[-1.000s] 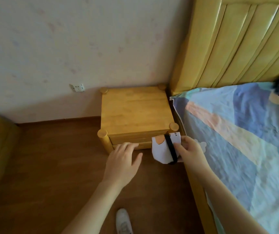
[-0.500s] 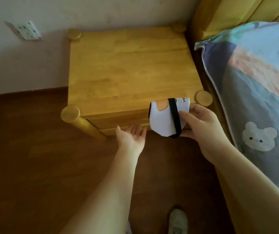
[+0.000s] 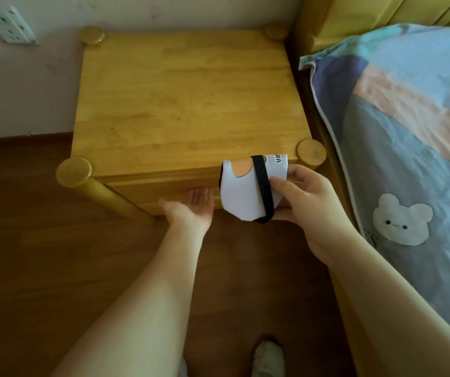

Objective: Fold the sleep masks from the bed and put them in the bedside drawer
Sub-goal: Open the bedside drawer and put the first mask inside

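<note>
**Folded mask held at nightstand front, left hand under drawer edge**

Right hand (image 3: 308,205) pinches a folded white sleep mask (image 3: 243,191), thumb on top over the black strap (image 3: 263,191), fingers behind. Mask is in the air, in front of the nightstand's front right corner, not inside anything. It shows an orange patch and some black letters near its top edge.

Left hand (image 3: 191,210) is palm up, fingers loosely spread and reaching under the drawer front (image 3: 164,189); fingertips hidden, so can't tell if they grip it. Drawer looks closed.

Wooden nightstand (image 3: 185,99) stands against the wall, right beside the bed. Bed cover (image 3: 409,126), patchwork with a white bear, on the right. Wall socket (image 3: 10,27) at top left. Shoe (image 3: 268,357) on the dark wood floor (image 3: 41,254) at the bottom.
</note>
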